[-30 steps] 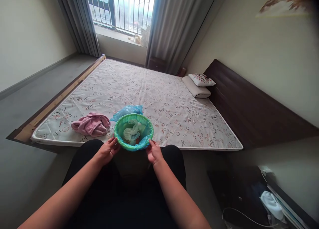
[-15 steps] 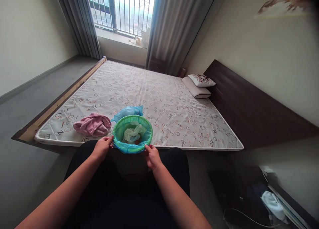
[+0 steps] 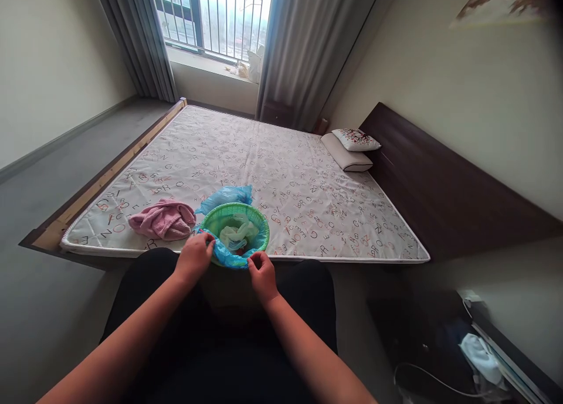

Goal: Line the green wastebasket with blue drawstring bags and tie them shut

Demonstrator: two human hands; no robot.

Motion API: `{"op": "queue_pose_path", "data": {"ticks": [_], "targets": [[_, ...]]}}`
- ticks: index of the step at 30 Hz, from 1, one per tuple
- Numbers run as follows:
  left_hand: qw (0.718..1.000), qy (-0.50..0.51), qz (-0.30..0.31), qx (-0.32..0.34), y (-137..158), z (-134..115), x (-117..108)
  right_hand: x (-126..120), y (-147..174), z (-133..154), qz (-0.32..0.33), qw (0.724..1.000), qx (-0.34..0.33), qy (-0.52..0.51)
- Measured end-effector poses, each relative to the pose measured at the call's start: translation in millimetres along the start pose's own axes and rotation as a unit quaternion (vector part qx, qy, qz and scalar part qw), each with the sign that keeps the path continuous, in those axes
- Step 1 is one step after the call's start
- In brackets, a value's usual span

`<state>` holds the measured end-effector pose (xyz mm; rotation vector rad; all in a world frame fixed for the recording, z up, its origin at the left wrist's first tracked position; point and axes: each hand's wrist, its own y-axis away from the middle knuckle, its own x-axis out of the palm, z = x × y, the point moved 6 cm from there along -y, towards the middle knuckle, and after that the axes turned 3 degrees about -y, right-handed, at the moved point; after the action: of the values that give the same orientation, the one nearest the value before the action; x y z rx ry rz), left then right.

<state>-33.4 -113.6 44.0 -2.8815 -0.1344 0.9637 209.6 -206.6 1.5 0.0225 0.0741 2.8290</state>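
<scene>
A green trash basket [image 3: 234, 208] stands between my knees at the mattress edge, lined with a blue plastic bag [image 3: 231, 259]. Crumpled whitish waste [image 3: 237, 235] lies inside it. My left hand [image 3: 194, 256] pinches the bag's edge at the near left of the rim. At the near right, the fingertips of my right hand [image 3: 263, 275] are closed on the same bag edge. Between the two hands the plastic is lifted and bunched along the near rim. Beyond the basket a second blue plastic bag [image 3: 226, 199] rests on the mattress, and a pink towel [image 3: 163, 219] lies crumpled to the left.
The letter-printed mattress [image 3: 281, 163] fills the middle, with a dark headboard [image 3: 431, 175] on the right. Two pillows [image 3: 349, 152] are stacked near it. A dark nightstand [image 3: 409, 333] holding a white pouch [image 3: 481, 357] and a cable is at lower right.
The bag's near edge has come up off the outside of the rim and is bunched inward. My left hand has moved right and my right hand slightly left.
</scene>
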Motion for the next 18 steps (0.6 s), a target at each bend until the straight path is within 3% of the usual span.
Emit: {"op": "queue_pose_path", "data": {"ticks": [4,6,8,12,15,18], "targets": [[0.976,-0.185,0.096,0.061,15,-3,30,10,7,-2,0.019,1.0,0.0,0.012],[0.963,-0.229,0.112,0.091,21,-2,41,11,6,-7,-0.001,0.998,0.045,-0.046],[0.957,-0.246,0.109,0.111,24,-1,47,7,1,-11,-0.048,0.981,0.119,-0.143],[0.958,-0.236,0.103,0.124,28,4,51,-29,-24,-6,-0.183,0.915,0.219,-0.285],[0.963,-0.211,0.099,0.136,30,7,53,-60,-58,8,-0.211,0.91,0.221,-0.281],[0.967,-0.194,0.081,0.144,32,8,55,-66,-92,20,-0.195,0.921,0.22,-0.257]]}}
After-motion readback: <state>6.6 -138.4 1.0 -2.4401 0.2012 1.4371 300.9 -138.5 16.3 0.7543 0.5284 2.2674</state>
